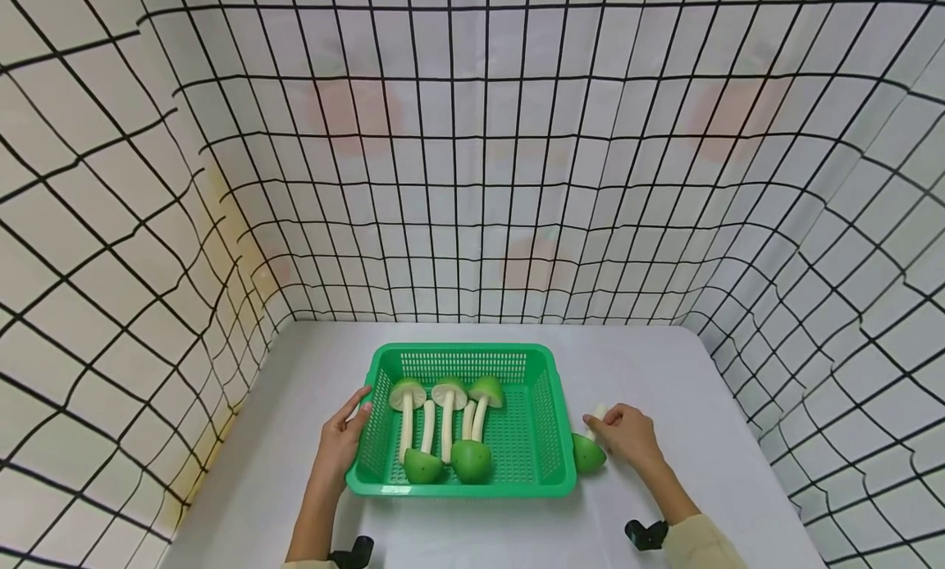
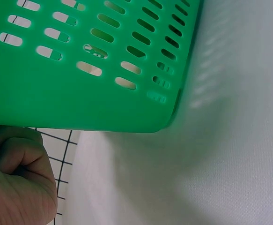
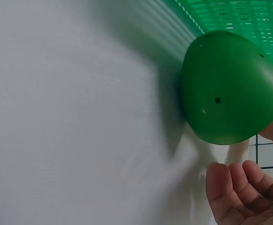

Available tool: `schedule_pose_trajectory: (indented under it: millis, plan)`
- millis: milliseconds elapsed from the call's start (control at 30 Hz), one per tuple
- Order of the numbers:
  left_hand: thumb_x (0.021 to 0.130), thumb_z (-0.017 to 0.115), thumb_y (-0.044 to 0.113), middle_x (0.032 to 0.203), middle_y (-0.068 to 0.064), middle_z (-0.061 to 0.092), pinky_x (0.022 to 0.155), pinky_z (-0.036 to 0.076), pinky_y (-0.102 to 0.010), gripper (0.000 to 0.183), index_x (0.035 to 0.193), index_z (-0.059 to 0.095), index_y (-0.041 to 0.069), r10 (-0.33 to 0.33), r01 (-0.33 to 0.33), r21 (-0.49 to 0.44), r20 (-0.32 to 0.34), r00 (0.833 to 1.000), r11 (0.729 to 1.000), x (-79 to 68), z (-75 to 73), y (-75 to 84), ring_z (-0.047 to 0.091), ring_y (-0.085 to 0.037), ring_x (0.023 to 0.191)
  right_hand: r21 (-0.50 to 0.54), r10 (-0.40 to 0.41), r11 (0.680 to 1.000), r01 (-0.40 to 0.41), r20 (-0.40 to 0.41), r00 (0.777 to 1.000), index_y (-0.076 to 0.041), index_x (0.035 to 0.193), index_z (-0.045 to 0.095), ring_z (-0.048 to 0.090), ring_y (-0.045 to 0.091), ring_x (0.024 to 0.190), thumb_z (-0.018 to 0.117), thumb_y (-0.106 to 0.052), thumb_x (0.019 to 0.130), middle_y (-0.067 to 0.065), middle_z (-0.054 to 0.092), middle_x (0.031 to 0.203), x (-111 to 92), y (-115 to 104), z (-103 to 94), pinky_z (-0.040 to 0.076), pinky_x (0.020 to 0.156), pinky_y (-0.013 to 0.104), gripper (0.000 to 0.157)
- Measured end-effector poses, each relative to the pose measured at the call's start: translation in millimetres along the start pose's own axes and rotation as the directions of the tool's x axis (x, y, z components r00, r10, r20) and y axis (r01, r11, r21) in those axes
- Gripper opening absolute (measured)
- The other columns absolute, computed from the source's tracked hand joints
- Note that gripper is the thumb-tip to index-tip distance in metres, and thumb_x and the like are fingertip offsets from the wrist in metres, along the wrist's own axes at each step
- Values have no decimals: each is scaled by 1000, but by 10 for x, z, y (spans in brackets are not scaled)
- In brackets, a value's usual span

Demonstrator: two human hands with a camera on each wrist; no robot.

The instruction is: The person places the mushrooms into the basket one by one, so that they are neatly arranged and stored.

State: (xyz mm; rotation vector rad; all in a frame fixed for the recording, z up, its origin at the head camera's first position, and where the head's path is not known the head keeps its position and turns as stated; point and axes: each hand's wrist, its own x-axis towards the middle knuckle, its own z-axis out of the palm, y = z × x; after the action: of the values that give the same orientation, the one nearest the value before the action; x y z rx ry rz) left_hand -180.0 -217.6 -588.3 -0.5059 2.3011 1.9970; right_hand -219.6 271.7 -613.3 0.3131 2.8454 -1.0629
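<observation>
A green plastic basket (image 1: 461, 490) with slotted walls stands on the white surface. My left hand (image 1: 341, 444) grips its left rim, with the thumb and fingers at the edge. Toy mushrooms (image 1: 471, 461) with green caps and long white stems lie inside, some with caps at the back, others with caps at the front. Just outside the right wall is another mushroom (image 1: 588, 454), its cap close against the basket. My right hand (image 1: 631, 434) pinches its pale stem, which is partly hidden by the fingers. The right wrist view shows its dark-dotted cap (image 3: 230, 89) large.
White walls with a black grid netting (image 1: 483, 184) enclose the table (image 1: 627, 364) at the back and both sides. Inside the basket, mushrooms fill the left and middle, while bare green floor (image 1: 520, 438) shows at the right. Black devices (image 1: 645, 536) sit at both wrists.
</observation>
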Motion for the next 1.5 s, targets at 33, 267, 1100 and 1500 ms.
schedule_pose_trajectory:
  millis: [33,267,1100,1500]
  plan:
    - [105,55,47,140,-22,63,70,54,-32,49,153,51,33,1,-1,1,-4,1000,1000,8,2,-11,66,-20,89,6,3,1000,-3,5,1000,-4,91,62,58,17,63,77,-49,89,6,63,75,-9,1,7,43,57,28,47]
    - [105,56,48,140,-21,63,71,54,-31,50,152,51,34,6,-6,-4,-4,1000,1000,33,7,-30,66,-20,88,65,16,998,-17,17,1000,0,99,61,62,16,62,80,-43,86,11,68,84,-65,-5,-15,46,58,30,49]
    - [103,58,50,133,-23,67,69,56,-32,49,150,53,35,19,-18,-38,17,1000,999,5,-1,-65,68,-22,85,213,8,977,-5,-9,1000,1,137,55,67,12,82,71,-32,97,15,73,106,-98,-71,-287,51,66,27,55]
    - [104,57,50,140,-23,63,71,55,-33,54,153,51,30,25,-25,-11,10,1000,1000,-34,-20,-36,66,-20,89,331,-40,942,61,-72,997,-8,134,60,68,7,77,73,-30,96,6,71,101,-84,-367,-445,53,65,25,47]
